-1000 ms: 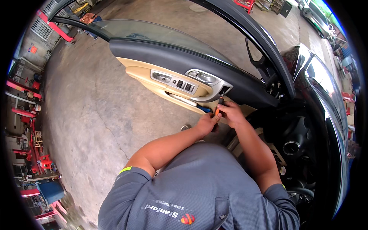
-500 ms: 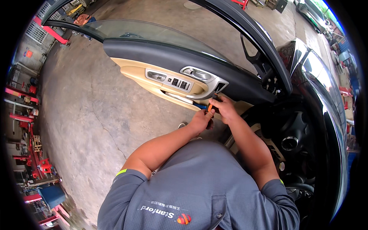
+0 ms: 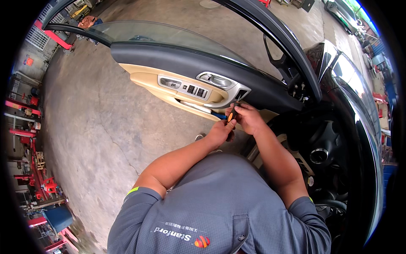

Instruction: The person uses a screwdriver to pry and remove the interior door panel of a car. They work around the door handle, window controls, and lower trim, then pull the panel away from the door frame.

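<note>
One screwdriver [image 3: 231, 117], clasped by left hand [image 3: 219, 132] and right hand [image 3: 251, 120], slants up-right toward the door's [image 3: 160, 57] dark recess [image 3: 241, 93], right hand nearer.

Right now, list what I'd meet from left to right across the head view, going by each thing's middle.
Blue container, door switch panel, left hand, orange-and-black tool handle, right hand, distant parked car.

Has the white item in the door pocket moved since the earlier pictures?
No. Judged against the window switches, the white item keeps its place just below them; both have drifted slightly left and up together in the picture.
</note>
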`<action>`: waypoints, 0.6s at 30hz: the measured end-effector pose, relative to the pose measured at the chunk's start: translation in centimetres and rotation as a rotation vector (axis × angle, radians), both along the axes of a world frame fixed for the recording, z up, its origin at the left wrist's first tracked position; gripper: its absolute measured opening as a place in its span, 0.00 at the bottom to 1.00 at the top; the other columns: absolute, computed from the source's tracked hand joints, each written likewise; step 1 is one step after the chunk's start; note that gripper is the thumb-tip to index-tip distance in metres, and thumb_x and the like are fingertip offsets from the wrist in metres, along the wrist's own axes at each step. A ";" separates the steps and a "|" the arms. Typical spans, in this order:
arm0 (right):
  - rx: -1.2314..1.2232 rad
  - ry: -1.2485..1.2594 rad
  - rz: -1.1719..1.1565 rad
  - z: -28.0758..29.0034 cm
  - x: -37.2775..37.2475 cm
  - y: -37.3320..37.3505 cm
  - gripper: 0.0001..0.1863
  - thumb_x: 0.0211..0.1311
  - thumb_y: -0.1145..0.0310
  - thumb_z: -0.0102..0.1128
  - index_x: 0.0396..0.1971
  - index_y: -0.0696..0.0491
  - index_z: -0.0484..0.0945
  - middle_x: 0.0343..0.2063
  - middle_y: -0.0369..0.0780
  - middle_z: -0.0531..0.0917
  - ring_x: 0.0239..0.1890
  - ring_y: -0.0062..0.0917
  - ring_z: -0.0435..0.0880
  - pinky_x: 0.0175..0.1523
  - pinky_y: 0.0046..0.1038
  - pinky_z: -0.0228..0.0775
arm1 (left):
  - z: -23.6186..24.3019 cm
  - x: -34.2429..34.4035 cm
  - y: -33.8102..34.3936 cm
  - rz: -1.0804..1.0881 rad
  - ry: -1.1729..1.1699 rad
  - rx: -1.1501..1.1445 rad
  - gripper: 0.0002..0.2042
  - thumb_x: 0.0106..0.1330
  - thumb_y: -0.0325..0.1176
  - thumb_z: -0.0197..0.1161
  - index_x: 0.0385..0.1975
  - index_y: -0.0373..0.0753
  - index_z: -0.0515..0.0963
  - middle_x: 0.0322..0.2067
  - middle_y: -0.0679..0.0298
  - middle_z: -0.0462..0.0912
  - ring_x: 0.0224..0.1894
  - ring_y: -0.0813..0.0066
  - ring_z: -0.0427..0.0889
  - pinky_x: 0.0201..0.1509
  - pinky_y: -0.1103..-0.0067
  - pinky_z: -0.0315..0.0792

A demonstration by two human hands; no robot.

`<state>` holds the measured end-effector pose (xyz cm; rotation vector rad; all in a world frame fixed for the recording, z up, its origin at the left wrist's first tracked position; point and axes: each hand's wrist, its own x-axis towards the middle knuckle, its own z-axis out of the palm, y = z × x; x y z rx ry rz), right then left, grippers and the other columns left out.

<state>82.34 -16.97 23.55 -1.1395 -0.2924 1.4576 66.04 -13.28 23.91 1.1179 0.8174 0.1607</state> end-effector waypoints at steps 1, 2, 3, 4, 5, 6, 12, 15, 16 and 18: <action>0.022 -0.010 0.004 -0.1 0.2 0.0 0.14 0.64 0.61 0.65 0.40 0.56 0.76 0.35 0.42 0.84 0.36 0.27 0.84 0.45 0.30 0.76 | 0.0 0.1 0.0 -0.007 -0.010 -0.016 0.22 0.74 0.50 0.52 0.33 0.33 0.72 0.17 0.61 0.77 0.18 0.73 0.75 0.25 0.77 0.67; -0.038 -0.105 -0.020 -0.3 0.3 0.0 0.15 0.64 0.62 0.65 0.40 0.57 0.76 0.34 0.42 0.84 0.36 0.27 0.84 0.45 0.30 0.76 | 0.0 0.1 -0.1 -0.021 0.007 0.009 0.22 0.74 0.50 0.52 0.34 0.33 0.72 0.17 0.61 0.77 0.18 0.73 0.75 0.25 0.77 0.67; -0.097 -0.197 -0.043 -0.3 -0.1 0.4 0.15 0.63 0.62 0.65 0.41 0.57 0.76 0.34 0.42 0.84 0.36 0.27 0.84 0.44 0.30 0.76 | 0.2 0.2 -0.1 -0.033 0.028 0.035 0.21 0.74 0.50 0.52 0.34 0.33 0.72 0.17 0.61 0.77 0.18 0.73 0.75 0.25 0.77 0.67; -0.157 -0.289 -0.066 -0.3 -0.3 0.6 0.15 0.63 0.62 0.65 0.41 0.57 0.76 0.34 0.42 0.84 0.35 0.27 0.84 0.44 0.30 0.77 | 0.4 0.2 -0.1 -0.047 0.049 0.061 0.21 0.74 0.50 0.52 0.34 0.33 0.72 0.16 0.61 0.77 0.18 0.73 0.75 0.25 0.77 0.67; -0.153 -0.226 -0.069 -0.2 -0.2 0.5 0.15 0.63 0.62 0.65 0.41 0.57 0.76 0.34 0.42 0.84 0.35 0.27 0.84 0.43 0.30 0.77 | 0.5 0.2 -0.1 -0.036 0.042 0.058 0.21 0.74 0.50 0.52 0.34 0.33 0.72 0.16 0.62 0.76 0.18 0.73 0.75 0.25 0.77 0.67; -0.150 -0.164 -0.071 0.0 -0.2 0.5 0.16 0.63 0.62 0.66 0.42 0.57 0.76 0.34 0.41 0.83 0.34 0.27 0.84 0.42 0.29 0.76 | 0.6 0.2 -0.2 -0.024 0.034 0.054 0.22 0.74 0.51 0.52 0.33 0.33 0.72 0.16 0.62 0.76 0.18 0.74 0.75 0.25 0.77 0.67; -0.058 -0.172 0.015 0.8 0.2 0.1 0.18 0.61 0.62 0.68 0.43 0.59 0.76 0.37 0.42 0.82 0.38 0.28 0.83 0.45 0.30 0.75 | 1.0 -0.1 -0.1 -0.004 0.014 0.057 0.22 0.72 0.51 0.55 0.33 0.33 0.72 0.17 0.62 0.77 0.18 0.74 0.74 0.25 0.77 0.67; -0.145 -0.285 -0.029 -0.3 0.3 0.9 0.17 0.60 0.63 0.68 0.41 0.59 0.77 0.36 0.42 0.82 0.40 0.28 0.83 0.48 0.31 0.74 | 0.8 0.0 0.0 -0.028 0.040 0.118 0.22 0.72 0.51 0.55 0.32 0.33 0.72 0.16 0.62 0.76 0.18 0.75 0.74 0.25 0.77 0.67; -0.176 -0.284 -0.067 -0.5 0.2 1.1 0.16 0.60 0.63 0.68 0.41 0.59 0.77 0.36 0.42 0.82 0.41 0.28 0.82 0.48 0.31 0.74 | 0.6 -0.1 0.1 -0.036 0.048 0.139 0.22 0.72 0.51 0.55 0.32 0.33 0.72 0.16 0.62 0.76 0.18 0.75 0.74 0.25 0.77 0.67; -0.058 -0.021 -0.060 0.6 0.0 0.3 0.16 0.60 0.62 0.68 0.40 0.59 0.78 0.36 0.41 0.82 0.40 0.27 0.83 0.47 0.30 0.74 | 0.2 -0.2 0.1 -0.001 0.020 0.079 0.21 0.72 0.50 0.56 0.32 0.33 0.72 0.16 0.62 0.76 0.17 0.75 0.74 0.25 0.77 0.67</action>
